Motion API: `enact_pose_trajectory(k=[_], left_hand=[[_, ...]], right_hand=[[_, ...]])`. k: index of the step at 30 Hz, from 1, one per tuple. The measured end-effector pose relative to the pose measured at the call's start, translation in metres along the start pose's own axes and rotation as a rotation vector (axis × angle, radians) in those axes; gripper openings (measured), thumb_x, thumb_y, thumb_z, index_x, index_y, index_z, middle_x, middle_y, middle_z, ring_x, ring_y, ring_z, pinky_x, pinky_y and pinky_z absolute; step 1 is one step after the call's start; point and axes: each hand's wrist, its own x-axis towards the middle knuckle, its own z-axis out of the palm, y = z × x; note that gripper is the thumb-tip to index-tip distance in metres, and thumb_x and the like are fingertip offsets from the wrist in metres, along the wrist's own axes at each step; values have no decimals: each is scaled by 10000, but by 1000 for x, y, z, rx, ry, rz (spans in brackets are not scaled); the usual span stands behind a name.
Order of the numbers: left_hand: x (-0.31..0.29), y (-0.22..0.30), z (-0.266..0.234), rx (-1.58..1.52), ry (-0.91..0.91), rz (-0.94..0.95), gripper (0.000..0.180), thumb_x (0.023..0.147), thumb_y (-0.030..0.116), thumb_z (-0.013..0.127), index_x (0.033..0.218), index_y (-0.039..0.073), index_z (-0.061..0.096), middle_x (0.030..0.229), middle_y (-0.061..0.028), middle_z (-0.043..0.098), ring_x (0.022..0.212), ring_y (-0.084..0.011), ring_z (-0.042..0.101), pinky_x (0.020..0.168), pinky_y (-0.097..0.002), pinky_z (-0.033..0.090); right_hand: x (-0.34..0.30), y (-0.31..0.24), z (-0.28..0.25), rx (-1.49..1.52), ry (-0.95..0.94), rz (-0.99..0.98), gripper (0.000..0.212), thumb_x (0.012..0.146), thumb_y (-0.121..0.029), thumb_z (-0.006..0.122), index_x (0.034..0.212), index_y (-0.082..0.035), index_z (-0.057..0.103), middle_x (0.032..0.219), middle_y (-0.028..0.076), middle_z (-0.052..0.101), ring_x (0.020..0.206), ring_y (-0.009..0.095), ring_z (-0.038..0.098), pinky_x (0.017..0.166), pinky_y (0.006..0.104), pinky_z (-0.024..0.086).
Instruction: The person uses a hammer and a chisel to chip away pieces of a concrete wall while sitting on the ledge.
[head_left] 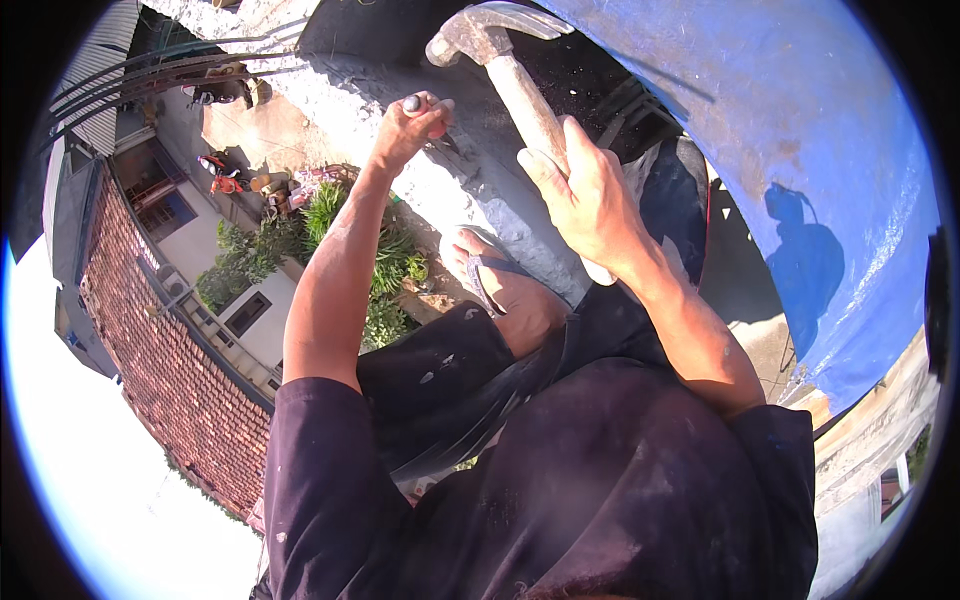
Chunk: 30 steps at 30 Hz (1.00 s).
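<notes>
My left hand [400, 140] is closed around a chisel [412, 104] with a metal-capped end and a bit of red handle showing. Its blade points down at the rough white top of a narrow masonry wall [510, 222]; whether the tip touches cannot be told. My right hand [590, 200] grips the wooden handle of a claw hammer [527, 108]. The worn metal head is raised beyond that hand, to the right of the chisel and apart from it. On the wall, close to my body, rests my foot in a flip-flop [483, 285].
A large blue curved surface [800, 110] rises at the right, bearing a shadow. Dark rods [170, 75] stick out over the far left. Well below on the left lie a courtyard [245, 130], green plants [330, 220] and a tiled roof [165, 350]. The wall edge drops off there.
</notes>
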Motion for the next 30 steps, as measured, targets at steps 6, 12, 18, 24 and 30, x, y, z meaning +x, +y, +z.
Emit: enact_pose_trajectory(k=[6, 12, 18, 24, 30], left_hand=[[10, 3, 18, 93, -70, 38, 274, 923, 275, 776, 792, 67, 653, 709, 17, 624, 659, -67, 529, 626, -268, 446], [13, 11, 19, 240, -3, 5, 337, 916, 319, 785, 752, 55, 654, 632, 7, 603, 619, -72, 549, 598, -279, 462], [15, 8, 26, -67, 275, -7, 333, 974, 285, 734, 742, 61, 650, 685, 10, 630, 662, -76, 550, 645, -256, 439], [23, -7, 30, 160, 71, 54, 353, 945, 290, 770, 736, 51, 617, 633, 28, 573, 611, -59, 505, 584, -271, 439], [21, -9, 40, 325, 79, 44, 368, 943, 304, 769, 726, 67, 588, 641, 31, 567, 625, -56, 504, 592, -269, 438]], right_hand=[[8, 6, 12, 50, 41, -49, 338, 1025, -248, 636, 984, 55, 491, 676, 300, 613, 675, 491, 674, 521, 484, 490], [14, 20, -6, -193, -72, 51, 325, 1021, -250, 625, 964, 48, 510, 710, 313, 637, 717, 497, 683, 589, 541, 507], [10, 19, -20, -23, 107, 52, 407, 1041, -347, 628, 955, 27, 494, 636, 254, 592, 607, 456, 649, 522, 468, 467], [10, 15, -18, 39, 55, 98, 410, 1042, -350, 626, 956, 30, 498, 638, 256, 592, 611, 447, 659, 525, 467, 467], [13, 5, -24, 59, 58, 52, 413, 1040, -347, 636, 946, 29, 495, 626, 249, 575, 583, 417, 652, 526, 442, 463]])
